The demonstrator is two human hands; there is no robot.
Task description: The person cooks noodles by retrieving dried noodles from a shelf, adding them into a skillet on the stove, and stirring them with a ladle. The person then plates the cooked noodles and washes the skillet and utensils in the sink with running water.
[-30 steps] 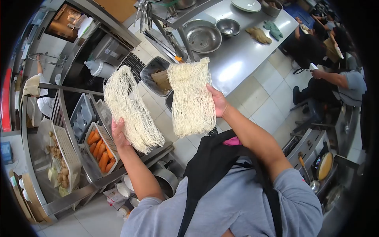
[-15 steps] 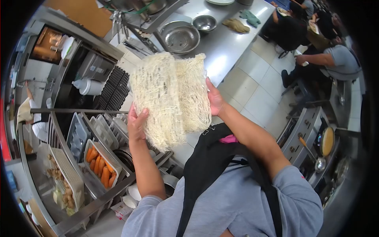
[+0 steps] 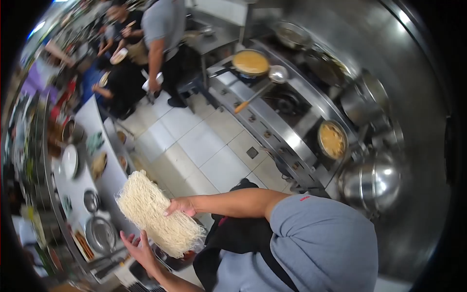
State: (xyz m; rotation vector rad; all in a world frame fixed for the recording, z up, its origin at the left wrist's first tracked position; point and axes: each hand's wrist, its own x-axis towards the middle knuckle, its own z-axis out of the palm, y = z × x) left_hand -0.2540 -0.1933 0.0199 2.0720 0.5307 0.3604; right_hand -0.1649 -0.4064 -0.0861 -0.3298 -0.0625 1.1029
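A slab of pale dried noodles (image 3: 158,214) is held in front of my body by my right hand (image 3: 181,206), whose thumb lies over its edge. My left hand (image 3: 140,247) is just below the lower left edge of the noodles, with its fingers spread and nothing held in it. Whether a second slab lies under the visible one cannot be made out.
On the stove (image 3: 272,129) at the right are a pan of yellow food (image 3: 251,62), a ladle (image 3: 278,74) and another pan (image 3: 333,139). Metal bowls (image 3: 100,234) stand on the counter (image 3: 111,182) at the left. Several people (image 3: 164,29) are at the upper left.
The view has swung toward the stove. The two noodle slabs, first apart, were brought together. My left hand has let go and opened, while my right hand still holds noodles.
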